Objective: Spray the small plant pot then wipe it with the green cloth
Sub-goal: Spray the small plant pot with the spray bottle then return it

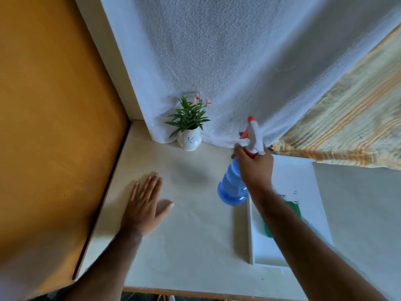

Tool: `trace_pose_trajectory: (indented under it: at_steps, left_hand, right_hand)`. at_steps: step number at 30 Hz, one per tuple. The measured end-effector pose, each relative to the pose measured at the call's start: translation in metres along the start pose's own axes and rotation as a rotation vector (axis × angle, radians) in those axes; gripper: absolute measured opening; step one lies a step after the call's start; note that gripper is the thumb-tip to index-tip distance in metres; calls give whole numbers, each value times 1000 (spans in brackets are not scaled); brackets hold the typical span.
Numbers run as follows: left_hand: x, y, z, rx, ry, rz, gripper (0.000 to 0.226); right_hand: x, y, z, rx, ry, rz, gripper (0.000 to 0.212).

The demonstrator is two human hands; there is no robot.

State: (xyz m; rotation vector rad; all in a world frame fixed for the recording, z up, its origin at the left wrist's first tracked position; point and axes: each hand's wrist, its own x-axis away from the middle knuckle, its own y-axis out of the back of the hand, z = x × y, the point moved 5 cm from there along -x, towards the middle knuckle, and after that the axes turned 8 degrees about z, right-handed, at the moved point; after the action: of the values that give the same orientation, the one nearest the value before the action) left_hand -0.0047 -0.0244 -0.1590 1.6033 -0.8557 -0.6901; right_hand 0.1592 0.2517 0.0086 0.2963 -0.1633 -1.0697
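Small white plant pot [189, 141], blue marks, green leaves, upper centre. Right hand [255, 165] clamped on blue spray bottle [233, 186]; left hand [144, 206] flat, fingers spread, on surface [195, 235]. Green cloth [295, 210] in tray [269, 260].

desk [191, 235]: pale cream top, wooden front edge | small plant pot [189, 141]: white, stands upright at the back by the white curtain [217, 61] | white tray [303, 181]: flat on the right side, green cloth [295, 210] inside it | left hand [144, 205]: lies flat, palm down, fingers spread on the desk
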Motion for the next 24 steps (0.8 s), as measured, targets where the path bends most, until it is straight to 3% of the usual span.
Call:
trace_pose_trajectory:
  at_steps: [6,12,16,24]
  left_hand:
    - [0,1,-2,-3,-17,-3,88]
    - [-1,-2,-6,-27,-32,-9,89]
    - [-2,-3,-5,-37,-38,2,88]
    - [-4,-3,-4,-54,-33,34,88]
  right_hand:
    - [-32,65,4,65,138,-149,34]
    - [-52,99,-32,121,139,-240,42]
    - [-60,103,-54,133,128,-242,31]
    - [-71,98,-67,136,154,-180,40]
